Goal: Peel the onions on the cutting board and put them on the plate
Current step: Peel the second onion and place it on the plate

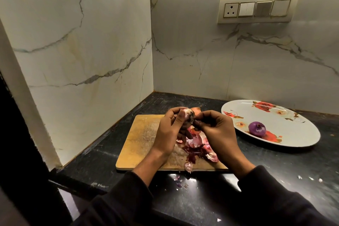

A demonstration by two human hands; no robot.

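My left hand (169, 130) holds a partly peeled onion (243, 116) above the wooden cutting board (141, 143); its pale, dark-smudged top shows between my fingers. My right hand (215, 130) pinches at the onion's right side, fingers closed on its skin. Another unpeeled onion (251, 109) peeks out just behind the held one. A heap of red onion skins (197, 149) lies on the board under my hands. One peeled purple onion (257, 128) rests on the white flowered oval plate (286, 135) to the right.
The black stone counter (102, 167) sits in a corner of marble walls. Small skin scraps (180, 183) lie on the counter in front of the board. A switch panel (256, 8) is on the back wall.
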